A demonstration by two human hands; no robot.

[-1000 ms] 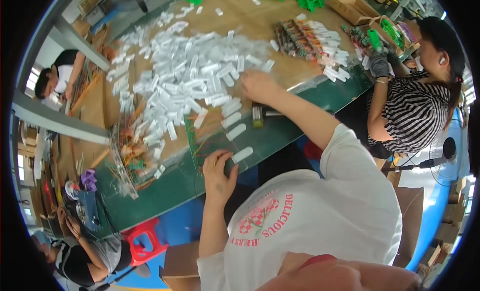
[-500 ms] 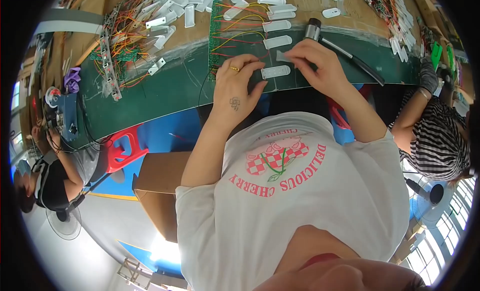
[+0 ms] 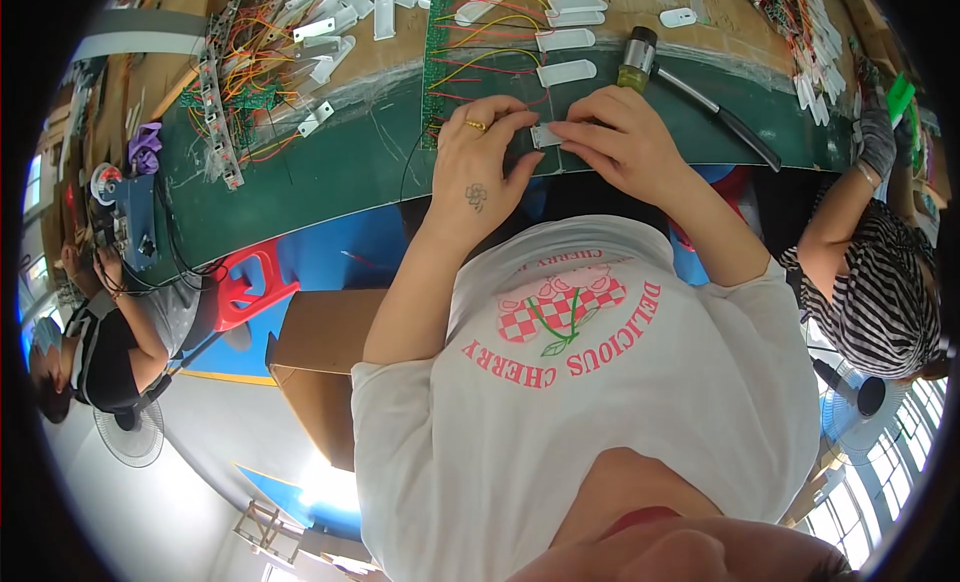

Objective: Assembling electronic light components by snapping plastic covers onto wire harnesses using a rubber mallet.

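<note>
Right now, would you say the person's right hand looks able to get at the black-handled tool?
Probably yes: the black-handled tool lies just beyond the right hand, with nothing visible between them, though that hand is occupied with a small white piece.

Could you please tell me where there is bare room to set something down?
A bare patch of green tabletop lies between the loose white piece and circuit board; a smaller one lies between the hammer and far-right wired bundle. It's crowded around the left hand, right hand and white covers.
</note>
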